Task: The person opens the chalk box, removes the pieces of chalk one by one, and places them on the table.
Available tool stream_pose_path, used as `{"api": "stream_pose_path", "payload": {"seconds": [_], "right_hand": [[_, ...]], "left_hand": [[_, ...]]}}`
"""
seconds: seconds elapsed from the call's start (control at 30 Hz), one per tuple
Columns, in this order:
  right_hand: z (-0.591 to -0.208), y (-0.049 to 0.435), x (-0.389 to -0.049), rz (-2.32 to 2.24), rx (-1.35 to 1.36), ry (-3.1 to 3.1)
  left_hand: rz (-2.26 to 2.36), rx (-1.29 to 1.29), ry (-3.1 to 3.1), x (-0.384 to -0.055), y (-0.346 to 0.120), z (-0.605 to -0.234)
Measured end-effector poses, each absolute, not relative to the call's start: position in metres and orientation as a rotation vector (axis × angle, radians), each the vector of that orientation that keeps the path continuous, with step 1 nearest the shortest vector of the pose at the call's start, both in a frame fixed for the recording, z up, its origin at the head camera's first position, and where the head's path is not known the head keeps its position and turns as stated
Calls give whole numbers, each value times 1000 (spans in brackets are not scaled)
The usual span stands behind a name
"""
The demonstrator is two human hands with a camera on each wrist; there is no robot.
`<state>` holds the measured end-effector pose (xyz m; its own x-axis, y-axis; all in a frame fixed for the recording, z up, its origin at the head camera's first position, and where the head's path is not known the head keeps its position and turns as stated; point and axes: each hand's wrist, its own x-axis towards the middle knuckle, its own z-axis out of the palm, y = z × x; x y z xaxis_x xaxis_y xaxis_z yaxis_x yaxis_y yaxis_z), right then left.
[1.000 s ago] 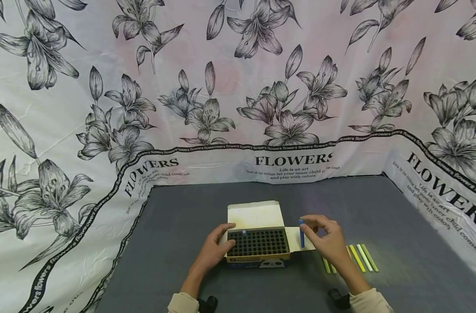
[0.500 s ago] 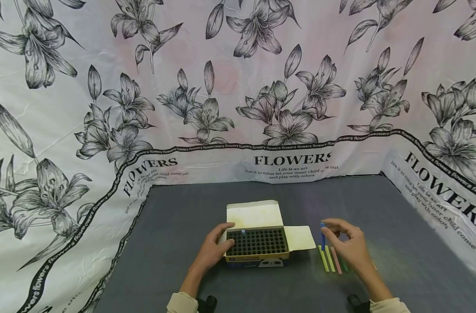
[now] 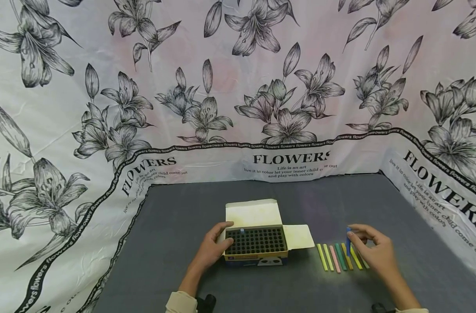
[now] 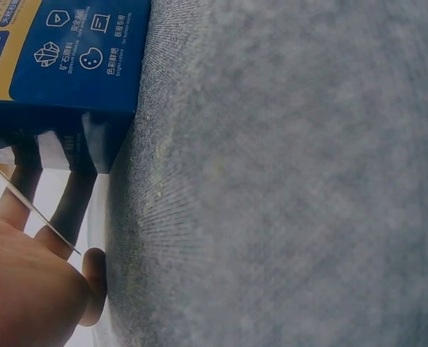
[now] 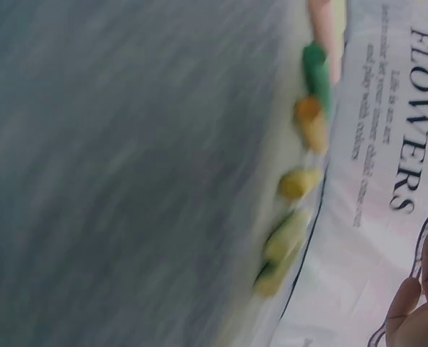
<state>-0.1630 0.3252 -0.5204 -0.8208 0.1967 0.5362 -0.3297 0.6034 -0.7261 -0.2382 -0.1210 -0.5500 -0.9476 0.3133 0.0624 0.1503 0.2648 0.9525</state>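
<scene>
In the head view a chalk box [image 3: 242,262] stands with its flaps folded out. Its black foam insert [image 3: 257,243] is full of round holes, and one blue chalk stick [image 3: 242,231] pokes up near the back left. My left hand [image 3: 209,247] holds the box's left side, thumb over the near edge; the left wrist view has its fingers against the blue end wall [image 4: 55,137]. Between thumb and fingertips, my right hand [image 3: 375,250] pinches an upright blue chalk stick [image 3: 348,238]. It overlaps the row of chalk below. The right wrist view catches only part of that hand [image 5: 420,314].
Right of the box lies a row of chalk sticks: yellow ones [image 3: 322,257], a pink one [image 3: 334,259], green ones [image 3: 341,257] and an orange one [image 3: 349,263]. The box's side flap [image 3: 298,237] reaches toward them. A flower-printed sheet [image 3: 206,165] bounds the grey table [image 3: 175,208].
My right hand has carried the blue chalk stick rightward, from beside the box's flap to over the chalk row, uncovering the row's left part. The left hand has stayed at the box.
</scene>
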Motion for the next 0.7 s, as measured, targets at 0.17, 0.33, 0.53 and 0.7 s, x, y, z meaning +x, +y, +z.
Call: {"api": "stream_pose_path", "payload": {"seconds": [0.17, 0.33, 0.53, 0.7], "right_hand": [[-524, 344, -158, 1048, 23, -2334], [-525, 360, -158, 1011, -48, -2408], [-527, 377, -161, 855, -130, -2585], [-524, 389, -163, 720, -216, -2813]], "left_hand": [[1778, 420, 2401, -239, -120, -551], [1762, 432, 2415, -240, -120, -551], [1758, 439, 2409, -240, -121, -551], [1749, 453, 2418, -240, -122, -552]]}}
